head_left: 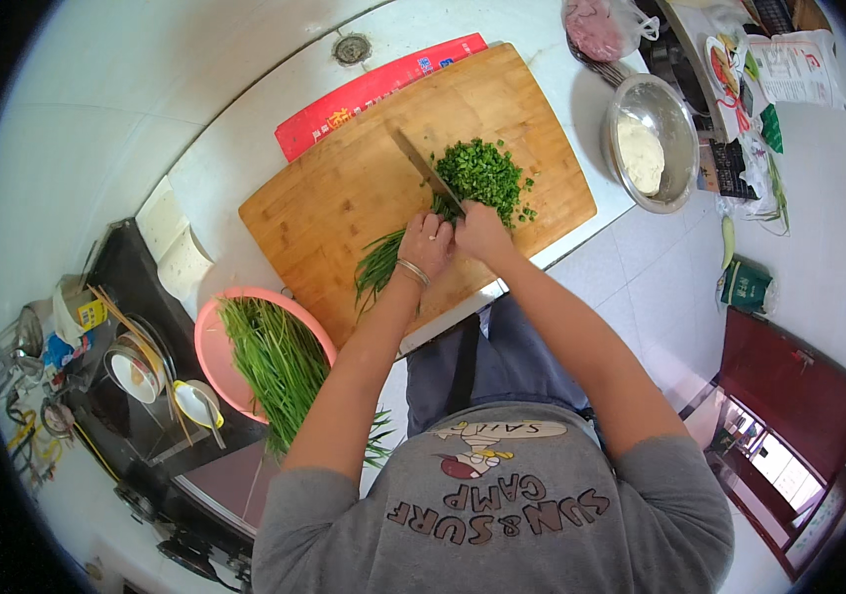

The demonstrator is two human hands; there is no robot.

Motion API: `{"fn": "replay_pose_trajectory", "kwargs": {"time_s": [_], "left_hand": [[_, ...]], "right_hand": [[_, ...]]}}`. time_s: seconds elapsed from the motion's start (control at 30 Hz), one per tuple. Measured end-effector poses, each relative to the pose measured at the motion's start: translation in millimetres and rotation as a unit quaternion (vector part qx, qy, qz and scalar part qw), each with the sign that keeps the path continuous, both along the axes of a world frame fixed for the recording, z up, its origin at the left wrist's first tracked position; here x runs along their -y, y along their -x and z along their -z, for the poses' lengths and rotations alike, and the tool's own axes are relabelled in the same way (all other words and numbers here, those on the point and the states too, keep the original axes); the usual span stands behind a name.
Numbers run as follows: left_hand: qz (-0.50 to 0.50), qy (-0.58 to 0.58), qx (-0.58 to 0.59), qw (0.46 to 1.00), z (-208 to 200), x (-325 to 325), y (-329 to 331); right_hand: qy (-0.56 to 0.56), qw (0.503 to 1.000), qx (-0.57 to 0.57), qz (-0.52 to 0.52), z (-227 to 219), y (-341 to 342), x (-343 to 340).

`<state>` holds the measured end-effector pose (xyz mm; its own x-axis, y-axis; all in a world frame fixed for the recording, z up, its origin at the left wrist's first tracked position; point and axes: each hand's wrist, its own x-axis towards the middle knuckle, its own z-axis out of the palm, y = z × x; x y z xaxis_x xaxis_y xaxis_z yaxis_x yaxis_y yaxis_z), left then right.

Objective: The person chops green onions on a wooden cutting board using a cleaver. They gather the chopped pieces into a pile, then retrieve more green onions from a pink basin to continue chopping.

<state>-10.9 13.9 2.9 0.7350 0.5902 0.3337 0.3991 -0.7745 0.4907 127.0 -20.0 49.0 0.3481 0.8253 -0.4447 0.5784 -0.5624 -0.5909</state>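
Note:
My left hand [427,245] is closed over a bundle of garlic chives [379,263] on the wooden cutting board [314,213], its fingers pressing the stalks down. In my right hand [482,232] is the handle of a kitchen knife [421,166], whose blade points away and to the left. The blade stands between the bundle and a heap of chopped chives [482,176]. Small cut bits lie scattered to the right of the heap. My fingers hide the knife's handle and the cut ends of the bundle.
Left of the board, a pink basin [209,342] holds long uncut chives [270,356]. A metal bowl [682,148] with pale dough [641,155] stands at the right, near a plastic bag of pink meat [596,28]. Behind the board lies a red package [309,127]. A dark stove [136,262] is far left.

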Motion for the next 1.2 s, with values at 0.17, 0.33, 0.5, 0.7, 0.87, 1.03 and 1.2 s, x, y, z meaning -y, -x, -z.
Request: {"fn": "replay_pose_trajectory", "kwargs": {"time_s": [0.17, 0.33, 0.5, 0.7, 0.87, 1.03, 1.2], "left_hand": [[-0.014, -0.011, 0.016, 1.0, -0.8, 1.1, 1.3], [-0.022, -0.015, 0.036, 0.999, -4.7, 2.0, -0.9], [-0.029, 0.006, 0.039, 0.999, 0.8, 3.8, -0.2], [-0.026, 0.003, 0.048, 0.999, 0.5, 3.1, -1.2], [-0.02, 0.003, 0.017, 1.0, 3.3, 3.7, -0.1], [-0.009, -0.006, 0.001, 1.0, 3.3, 4.7, -0.4], [-0.009, -0.01, 0.019, 1.0, -1.6, 3.2, -1.8]], "right_hand": [[0.008, 1.0, 0.003, 0.017, -26.9, 0.3, 12.5], [0.031, 0.999, 0.016, 0.026, -45.3, 5.8, 45.7], [0.093, 0.995, 0.046, -0.003, -48.2, 8.3, 48.5], [0.125, 0.99, 0.056, -0.023, -27.7, 5.1, 46.9], [0.137, 0.989, 0.036, -0.051, -33.7, 2.5, 29.8], [0.114, 0.992, 0.036, -0.051, -22.3, 9.6, 18.0], [0.001, 1.0, 0.013, -0.013, -12.7, -9.0, 21.7]]}}
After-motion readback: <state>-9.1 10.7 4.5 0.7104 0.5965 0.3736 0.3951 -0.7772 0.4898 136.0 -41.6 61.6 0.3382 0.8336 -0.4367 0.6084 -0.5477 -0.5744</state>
